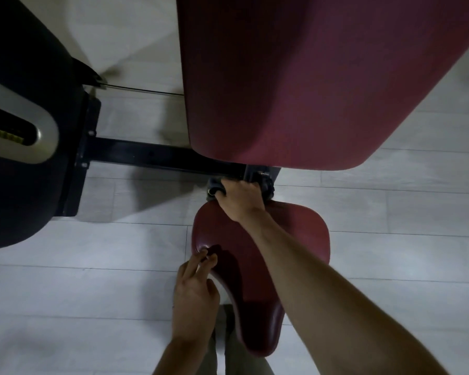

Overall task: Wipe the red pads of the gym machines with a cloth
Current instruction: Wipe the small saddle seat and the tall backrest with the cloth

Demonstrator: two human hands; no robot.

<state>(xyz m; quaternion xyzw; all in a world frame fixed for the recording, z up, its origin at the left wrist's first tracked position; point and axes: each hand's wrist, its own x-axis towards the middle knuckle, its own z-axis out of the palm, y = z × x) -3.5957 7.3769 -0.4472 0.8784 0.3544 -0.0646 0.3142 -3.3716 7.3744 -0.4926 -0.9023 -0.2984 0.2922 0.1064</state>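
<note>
A black frame beam [146, 155] crosses pale floor planks [65, 293] toward what seems a weight-stack housing [25, 131].

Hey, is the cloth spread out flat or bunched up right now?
Bunched: the right hand grips the grey cloth in a wad at the back edge of the seat pad.

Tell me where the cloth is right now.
Head view, near centre: the grey cloth is bunched in the right hand at the far end of the red seat pad, just below the big red back pad.
</note>
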